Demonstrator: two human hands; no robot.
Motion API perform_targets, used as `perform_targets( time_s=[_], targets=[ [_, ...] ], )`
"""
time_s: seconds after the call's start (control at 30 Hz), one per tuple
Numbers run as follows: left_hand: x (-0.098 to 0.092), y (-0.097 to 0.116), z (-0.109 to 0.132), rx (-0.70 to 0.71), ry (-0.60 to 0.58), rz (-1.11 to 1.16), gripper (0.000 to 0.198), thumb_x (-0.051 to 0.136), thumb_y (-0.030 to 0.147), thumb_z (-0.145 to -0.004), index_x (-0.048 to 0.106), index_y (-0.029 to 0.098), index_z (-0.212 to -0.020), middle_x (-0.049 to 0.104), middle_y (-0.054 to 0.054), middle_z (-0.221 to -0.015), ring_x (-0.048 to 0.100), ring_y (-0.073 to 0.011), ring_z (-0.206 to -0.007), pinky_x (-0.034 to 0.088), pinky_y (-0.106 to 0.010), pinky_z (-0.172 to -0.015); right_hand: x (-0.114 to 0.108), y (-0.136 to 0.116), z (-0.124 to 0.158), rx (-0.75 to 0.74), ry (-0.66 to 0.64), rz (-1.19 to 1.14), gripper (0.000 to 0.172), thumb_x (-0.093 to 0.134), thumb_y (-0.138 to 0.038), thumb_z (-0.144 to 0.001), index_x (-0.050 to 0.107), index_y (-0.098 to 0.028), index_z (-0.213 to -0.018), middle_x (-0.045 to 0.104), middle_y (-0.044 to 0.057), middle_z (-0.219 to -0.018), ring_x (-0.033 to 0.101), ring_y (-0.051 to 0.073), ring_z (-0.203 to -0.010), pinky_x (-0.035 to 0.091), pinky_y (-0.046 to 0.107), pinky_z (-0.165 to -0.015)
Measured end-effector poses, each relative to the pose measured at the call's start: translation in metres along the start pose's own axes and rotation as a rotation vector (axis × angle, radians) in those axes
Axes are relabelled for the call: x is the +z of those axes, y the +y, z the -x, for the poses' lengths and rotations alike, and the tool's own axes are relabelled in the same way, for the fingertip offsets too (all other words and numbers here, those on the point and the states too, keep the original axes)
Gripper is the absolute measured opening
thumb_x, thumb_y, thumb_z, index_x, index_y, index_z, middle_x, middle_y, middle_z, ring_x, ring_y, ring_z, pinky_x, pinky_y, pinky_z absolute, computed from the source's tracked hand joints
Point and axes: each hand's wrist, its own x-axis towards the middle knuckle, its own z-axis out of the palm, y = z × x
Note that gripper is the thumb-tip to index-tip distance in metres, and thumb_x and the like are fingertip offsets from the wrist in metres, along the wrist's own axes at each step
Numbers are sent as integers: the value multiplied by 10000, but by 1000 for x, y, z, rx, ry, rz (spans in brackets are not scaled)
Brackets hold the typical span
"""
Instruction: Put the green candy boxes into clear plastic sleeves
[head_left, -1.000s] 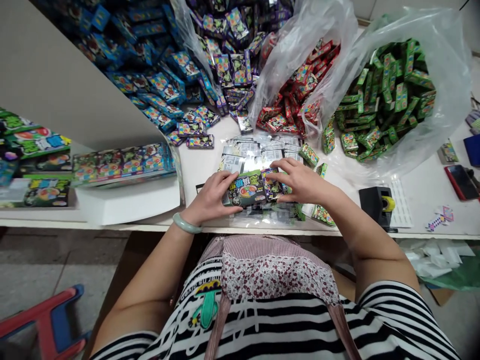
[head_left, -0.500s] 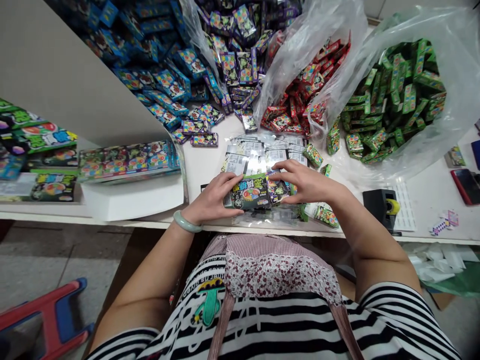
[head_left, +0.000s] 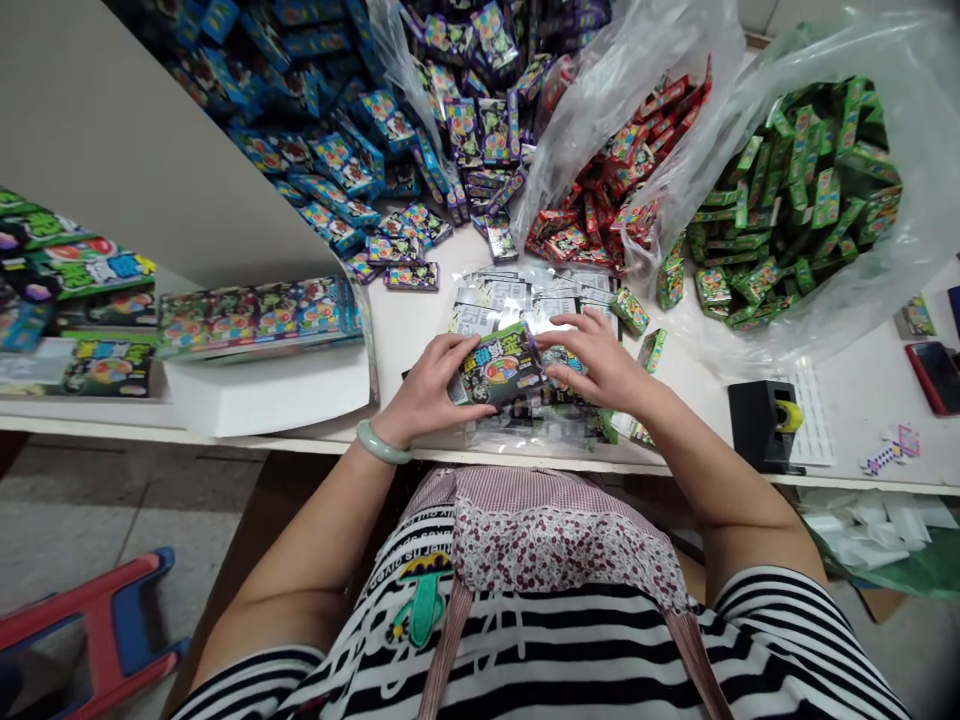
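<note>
Two bare hands meet over a small stack of candy boxes (head_left: 501, 368) at the near edge of the white bench (head_left: 420, 330). The left hand (head_left: 427, 385), with a pale green bangle (head_left: 382, 446) on its wrist, curls around the left end of the stack, thumb beneath and fingers over the top edge, gripping it. The right hand (head_left: 600, 365) lies with fingers spread and reaching leftward, fingertips touching the right end of the same stack; whether it grips or only steadies it I cannot tell. The top box is dark with a green band and a round colourful emblem, tilted a little up to the right. Under the hands lies a pile of clear printed plastic sleeves (head_left: 517, 295), shiny with glare. Beyond them, heaps of small boxes spread across the bench: blue boxes (head_left: 315, 140) at the far left, purple boxes (head_left: 480, 110) in a clear bag, red boxes (head_left: 600, 190) in another bag, and green boxes (head_left: 795, 200) in a large clear bag at the right. A few loose green boxes (head_left: 630, 310) sit just beside the right hand. A black tape dispenser (head_left: 761, 425) stands near the right forearm, and a red phone (head_left: 934, 375) lies well apart at the right edge. To the left, a filled display tray (head_left: 255, 315) rests on a white carton (head_left: 262, 390).
</note>
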Motion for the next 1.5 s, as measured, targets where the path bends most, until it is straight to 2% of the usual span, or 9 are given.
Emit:
perform_targets(
  time_s=[0.1, 0.27, 0.43, 0.57, 0.77, 0.93, 1.17, 1.33, 1.5],
  targets=[
    [5, 1, 1, -25, 21, 18, 930, 783, 545, -732, 365, 235, -1502, 473, -143, -1322, 495, -330, -1263, 448, -559, -1089, 6, -2, 3, 23, 43, -102, 369, 492, -375, -984, 544, -287, -1338, 705, 70, -1236, 457, 294, -1402, 188, 646, -1192],
    [2, 1, 10, -26, 141, 127, 961, 784, 564, -730, 346, 235, -1519, 480, -146, -1306, 513, -320, -1240, 459, -549, -1076, 19, 20, -49, 182, 456, -392, 297, 551, -403, -942, 659, -229, -1157, 752, 70, -1040, 683, 244, -1073, 473, 467, -1021],
    [-9, 6, 28, -23, 267, 235, 984, 755, 635, -723, 338, 258, -1530, 487, -149, -1338, 509, -330, -1259, 454, -542, -1083, 58, 18, -189, 171, 190, -390, 207, 651, -297, -869, 724, -164, -1009, 766, 80, -1029, 697, 205, -956, 504, 355, -930],
    [-9, 5, 47, -99, 370, 342, 1009, 695, 743, -700, 379, 235, -1512, 488, -167, -1346, 500, -356, -1276, 449, -553, -1092, 86, 0, -297, 227, 108, -223, 273, 626, -332, -915, 694, -135, -1092, 732, 142, -1169, 662, 258, -1108, 458, 378, -1005],
    [-4, -5, 65, -177, 403, 483, 1029, 674, 792, -669, 409, 247, -1501, 485, -167, -1336, 499, -364, -1285, 447, -560, -1098, 107, -10, -363, 550, 57, -401, 479, 757, -452, -783, 629, -74, -1048, 706, 177, -1156, 640, 234, -1040, 461, 334, -962],
    [-5, -13, 64, -217, 398, 480, 1040, 694, 781, -658, 413, 239, -1499, 477, -171, -1342, 482, -377, -1312, 435, -566, -1109, 98, 2, -336, 540, 61, -575, 276, 745, -397, -771, 633, -145, -775, 650, -10, -674, 598, 119, -692, 471, 229, -674],
    [-14, -12, 52, -229, 374, 322, 946, 669, 716, -746, 373, 239, -1508, 467, -154, -1352, 488, -350, -1310, 427, -549, -1120, 46, 27, -198, 528, 172, -1081, 289, 756, -344, -685, 619, -197, -894, 655, -19, -809, 617, 91, -688, 493, 231, -678],
    [-12, -6, 28, -193, 335, -26, 894, 739, 552, -780, 327, 269, -1521, 480, -125, -1291, 514, -314, -1243, 461, -533, -1087, 5, 24, -73, 354, 341, -912, 693, 772, -418, -694, 512, -287, -1323, 587, -38, -779, 584, 145, -711, 538, 296, -669],
    [6, -2, 3, -42, 253, -167, 965, 780, 531, -740, 299, 242, -1526, 474, -135, -1271, 511, -325, -1208, 470, -543, -1067, 4, 9, 3, 292, 431, -656, 618, 670, -415, -830, 465, -311, -1404, 566, -18, -826, 567, 148, -721, 529, 301, -682]
  ],
)
